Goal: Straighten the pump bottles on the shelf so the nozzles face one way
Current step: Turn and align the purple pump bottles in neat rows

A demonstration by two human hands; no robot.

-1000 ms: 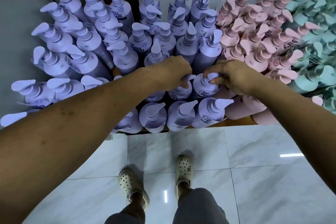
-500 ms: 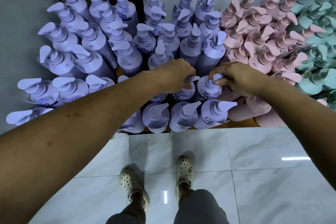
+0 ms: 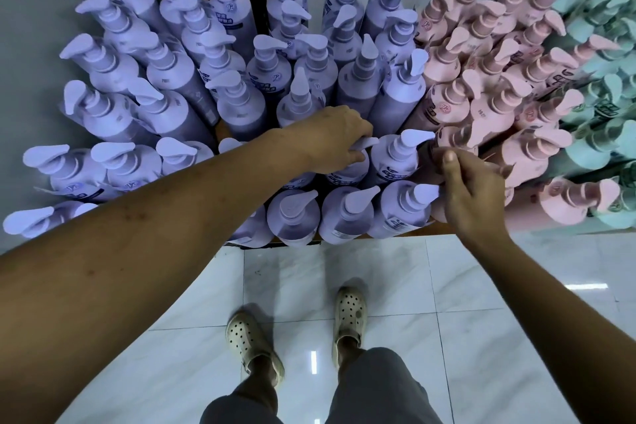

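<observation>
the purple pump bottles stand packed tight on the shelf, and the front row sits right at the shelf's front edge. a bump from an arm could tip one off onto the tile floor, because the left arm reaches right over that row. the nozzles also stick out far. if one bottle is turned, its nozzle could catch the one beside it and turn that one the wrong way. many nozzles near the back edge and the left end point in different ways, so i think a lot of work is left.

the left hand is curled tight over the pump top of one purple bottle in the second row from the front edge. only the tip of that nozzle peeks out past the fingers.

the right hand is at the spot where purple meets pink, just beside the next purple bottle. its thumb points up toward a blurry pink pump bottle. its fingers dip down between the bottles, so i cannot tell if it holds one or only touches it.
</observation>
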